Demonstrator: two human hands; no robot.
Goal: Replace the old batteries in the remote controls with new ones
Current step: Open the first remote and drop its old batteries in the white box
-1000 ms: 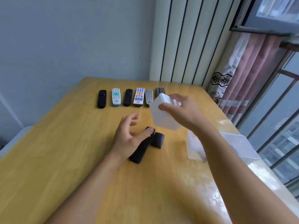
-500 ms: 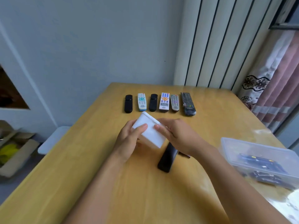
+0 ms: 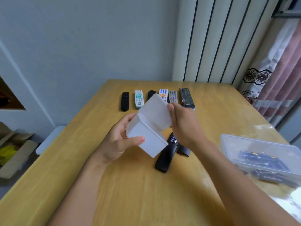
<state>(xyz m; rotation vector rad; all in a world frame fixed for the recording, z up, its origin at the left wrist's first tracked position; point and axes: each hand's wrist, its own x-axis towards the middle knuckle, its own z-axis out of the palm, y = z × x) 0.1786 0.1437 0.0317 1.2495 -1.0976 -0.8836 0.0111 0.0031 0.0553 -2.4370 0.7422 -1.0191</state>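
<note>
I hold a small white plastic box (image 3: 147, 139) above the table. My left hand (image 3: 119, 139) grips its base, thumb across the front. My right hand (image 3: 184, 124) holds the hinged lid (image 3: 156, 111), which is swung up and open. Under the box lies a black remote (image 3: 165, 156) face down, its battery bay open with batteries showing. Its black cover (image 3: 184, 150) lies beside it, to the right. Several other remotes lie in a row at the far side: a black one (image 3: 125, 101), a white one (image 3: 139, 99) and a long black one (image 3: 187, 98) among them.
A clear plastic tub (image 3: 260, 154) holding dark batteries stands at the right edge of the wooden table (image 3: 130, 193). Something white (image 3: 294, 199) lies at the near right corner. A cardboard box (image 3: 14, 152) sits on the floor left of the table.
The box came from my right hand alone into both hands. Its lid, closed half a second ago, is now lifted open by my right hand. My left hand left the black remote.
</note>
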